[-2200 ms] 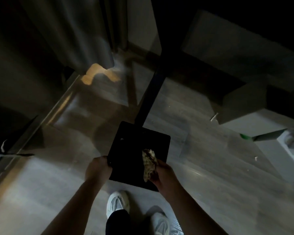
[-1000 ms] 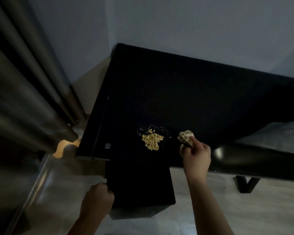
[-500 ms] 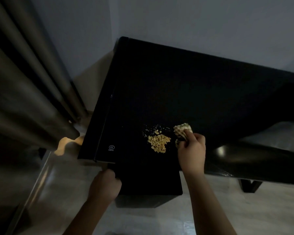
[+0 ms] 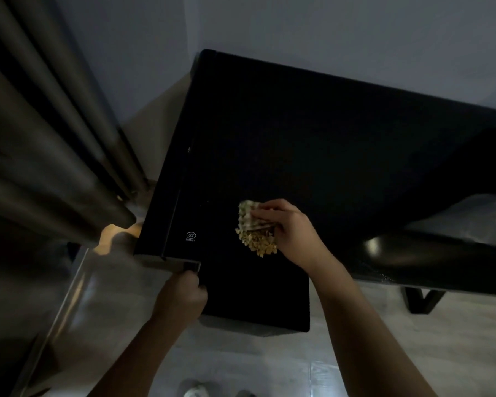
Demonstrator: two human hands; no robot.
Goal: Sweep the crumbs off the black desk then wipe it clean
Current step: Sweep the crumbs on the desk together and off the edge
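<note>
1. The black tabletop [image 4: 312, 138] fills the middle of the view, its far edge against a pale wall [image 4: 327, 27] and its left end beside dark, folded curtains [image 4: 40, 138].
2. A pile of yellowish crumbs [image 4: 258, 245] lies on the tabletop close to its near edge, left of centre.
3. The right hand [image 4: 289, 233] holds a bunched, patterned cloth [image 4: 248, 214] – fingers curled over it and pinching it, thumb towards the person.
4. The cloth is down on the tabletop, and its lower edge touches the far side of the crumb pile.
5. A flat black tray [image 4: 255, 299] sits just below the near edge of the tabletop, directly under the crumbs, and juts out towards the person.
6. The left hand [image 4: 181, 296] grips the tray's left edge near its far corner, fingers wrapped round the rim.
7. A small white printed mark [image 4: 191, 235] shows on the tabletop left of the crumbs, near the front left corner.
8. At right, a glossy dark rounded shape [image 4: 413, 253] lies along the near edge of the tabletop – what it is cannot be told in this light.
9. Below it a black angled desk leg [image 4: 421, 300] stands on the pale floor [image 4: 269, 365].
10. The tip of a light shoe [image 4: 194, 392] shows at the bottom edge, between the two forearms.
</note>
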